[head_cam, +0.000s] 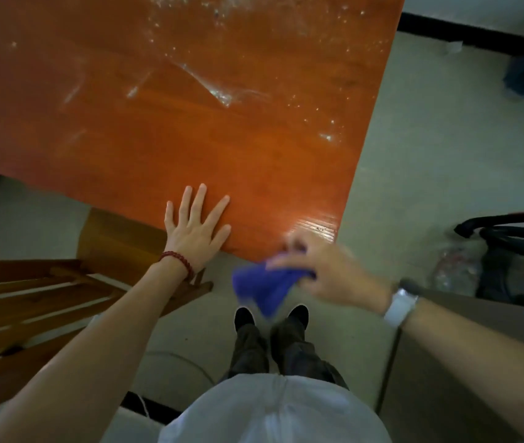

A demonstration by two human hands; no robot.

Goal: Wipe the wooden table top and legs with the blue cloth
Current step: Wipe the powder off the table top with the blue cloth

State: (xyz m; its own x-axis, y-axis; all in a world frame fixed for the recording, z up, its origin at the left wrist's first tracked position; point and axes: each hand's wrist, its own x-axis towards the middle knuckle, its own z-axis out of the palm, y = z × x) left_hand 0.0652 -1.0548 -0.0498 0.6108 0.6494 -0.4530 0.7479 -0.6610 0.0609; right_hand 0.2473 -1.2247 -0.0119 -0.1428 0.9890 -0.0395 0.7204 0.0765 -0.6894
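Note:
The orange-brown wooden table top [174, 123] fills the upper left of the head view, with wet streaks and droplets across its far half. My left hand [195, 227] lies flat and open on the table's near edge, fingers spread. My right hand [324, 271], blurred, is closed on the blue cloth [267, 287] at the table's near right corner. The cloth hangs below the edge, over the floor. The table legs are hidden under the top.
A wooden slatted bench or chair [40, 302] stands at lower left beside the table. A black chair frame [516, 238] and a clear plastic bag [455, 266] sit at right. A brown cabinet surface [465, 362] is under my right forearm. My feet [270, 318] stand on the grey floor.

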